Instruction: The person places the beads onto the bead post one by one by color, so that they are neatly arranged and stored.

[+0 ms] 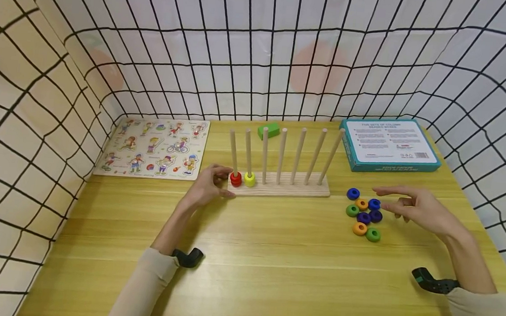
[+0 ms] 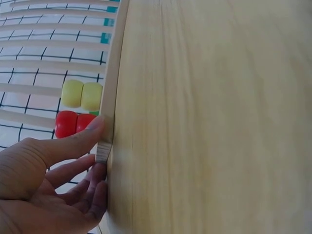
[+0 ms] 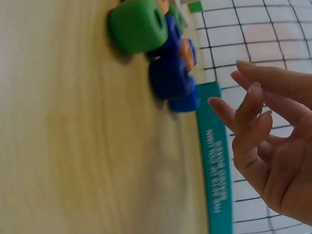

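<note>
On the right of the table (image 1: 271,268), loose beads (image 1: 360,219) lie just left of the right hand (image 1: 425,210), the nearer one, fingers apart, nothing held. Left hand (image 1: 207,186) pinches left end of peg rack (image 1: 286,191), long axis running left-right.

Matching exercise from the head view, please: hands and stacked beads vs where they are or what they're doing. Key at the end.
Column 1
1. Right hand
2. Red beads
3. Left hand
4. Yellow beads

Column 2
A. On the second peg from the left
B. Holding the end of the peg rack
C. Beside the loose beads, holding nothing
D. On the leftmost peg

Pairs: 1-C, 2-D, 3-B, 4-A
</note>
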### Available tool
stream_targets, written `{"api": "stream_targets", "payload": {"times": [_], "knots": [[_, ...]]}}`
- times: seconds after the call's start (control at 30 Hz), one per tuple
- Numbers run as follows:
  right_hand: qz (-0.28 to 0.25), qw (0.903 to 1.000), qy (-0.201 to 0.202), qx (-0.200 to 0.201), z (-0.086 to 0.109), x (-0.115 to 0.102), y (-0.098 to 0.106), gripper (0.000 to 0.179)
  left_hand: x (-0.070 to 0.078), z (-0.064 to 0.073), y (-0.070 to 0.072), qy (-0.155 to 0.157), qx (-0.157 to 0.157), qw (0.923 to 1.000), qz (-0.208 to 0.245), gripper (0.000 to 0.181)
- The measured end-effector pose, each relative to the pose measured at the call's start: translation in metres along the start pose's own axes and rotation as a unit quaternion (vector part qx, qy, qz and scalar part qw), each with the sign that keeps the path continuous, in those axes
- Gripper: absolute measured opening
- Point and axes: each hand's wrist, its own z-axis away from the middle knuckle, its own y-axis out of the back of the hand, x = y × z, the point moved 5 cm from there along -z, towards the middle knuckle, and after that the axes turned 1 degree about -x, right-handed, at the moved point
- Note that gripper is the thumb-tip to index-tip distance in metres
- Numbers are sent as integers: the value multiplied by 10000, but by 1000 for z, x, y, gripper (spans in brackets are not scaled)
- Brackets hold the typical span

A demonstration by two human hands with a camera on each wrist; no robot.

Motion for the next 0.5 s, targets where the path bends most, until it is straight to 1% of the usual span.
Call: {"api": "stream_targets", "payload": {"times": [0.2,0.4,0.5], "knots": [[-104,9997,-71,-187,-2,16,-3,41,2,2,0,-10,-21,10000,10,71],[-79,9998,43,-172,-5,22,-5,40,3,2,0,-12,-24,10000,-13,71],[19,9999,75,-151,-7,24,-6,40,3,2,0,-13,-22,10000,-35,71]]}}
